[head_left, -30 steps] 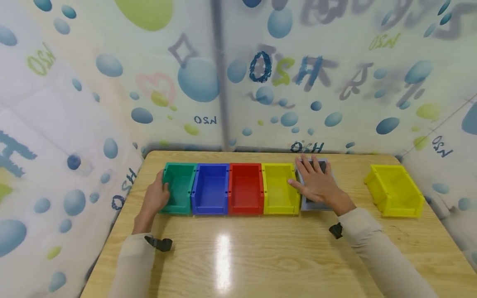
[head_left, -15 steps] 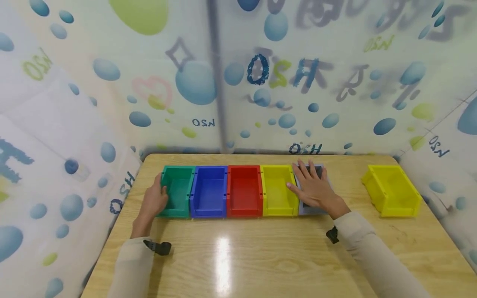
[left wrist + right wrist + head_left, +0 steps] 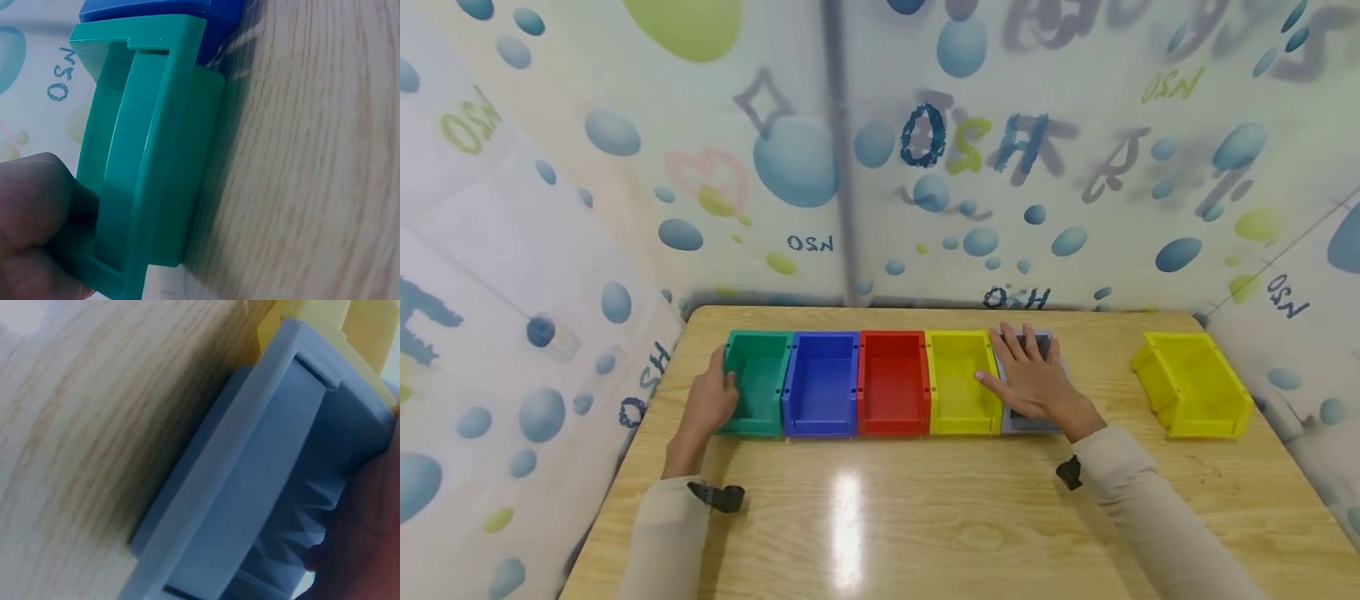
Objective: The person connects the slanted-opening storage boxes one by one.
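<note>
Five-colour plastic storage bins stand side by side in a row. At the left end, my left hand [image 3: 703, 404] grips the left wall of the green bin [image 3: 758, 371], its thumb inside; the left wrist view shows the thumb over the green bin's wall [image 3: 169, 156]. Then come the blue bin [image 3: 822, 383], the red bin [image 3: 893, 383] and a yellow bin [image 3: 958, 404]. My right hand [image 3: 1037, 383] lies with spread fingers over the grey bin [image 3: 1030, 425], thumb reaching over the yellow bin's edge. The right wrist view shows the grey bin's front [image 3: 250, 469] against the yellow one.
A second yellow bin [image 3: 1206, 387] stands apart at the right of the wooden table [image 3: 925, 517]. Patterned sheets [image 3: 880, 208] hang close behind the table and at both sides.
The grey bin has shifted slightly left and nearer with my right hand, and its edges now line up with the row. My left hand keeps its grip on the green bin.
</note>
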`<move>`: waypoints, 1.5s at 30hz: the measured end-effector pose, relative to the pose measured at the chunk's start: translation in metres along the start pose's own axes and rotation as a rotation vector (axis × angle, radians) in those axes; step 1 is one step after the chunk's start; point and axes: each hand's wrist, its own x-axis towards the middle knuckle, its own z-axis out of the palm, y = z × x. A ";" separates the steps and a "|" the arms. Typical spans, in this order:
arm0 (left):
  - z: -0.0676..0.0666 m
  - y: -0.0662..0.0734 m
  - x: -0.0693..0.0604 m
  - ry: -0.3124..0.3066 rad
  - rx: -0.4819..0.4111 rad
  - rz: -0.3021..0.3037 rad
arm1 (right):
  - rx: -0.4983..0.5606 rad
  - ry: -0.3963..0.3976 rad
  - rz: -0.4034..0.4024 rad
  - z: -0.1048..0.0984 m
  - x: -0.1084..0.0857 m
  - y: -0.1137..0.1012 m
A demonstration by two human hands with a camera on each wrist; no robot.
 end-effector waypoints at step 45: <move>-0.001 0.004 0.004 0.007 -0.005 -0.012 | 0.039 0.120 0.233 -0.051 -0.060 0.111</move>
